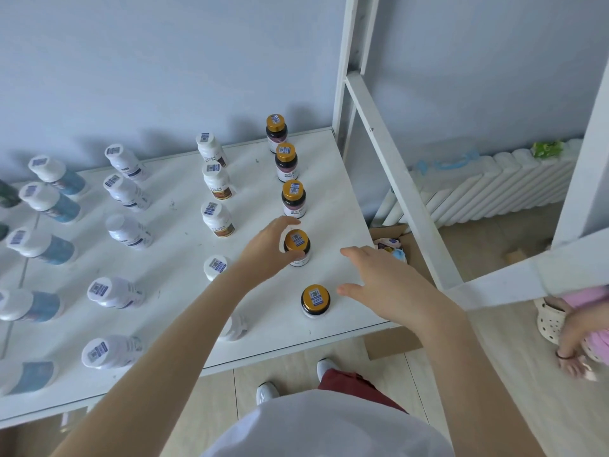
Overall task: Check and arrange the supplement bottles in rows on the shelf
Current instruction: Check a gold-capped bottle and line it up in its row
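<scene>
Supplement bottle (296,240) stands gripped by left hand (263,250) (probably squaring its row); right hand (385,282) hovers spread at four o'clock.

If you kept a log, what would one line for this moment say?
left hand: grips fourth gold-capped bottle from back | right hand: open, beside front gold-capped bottle | row: five gold-capped, upright on shelf
</scene>
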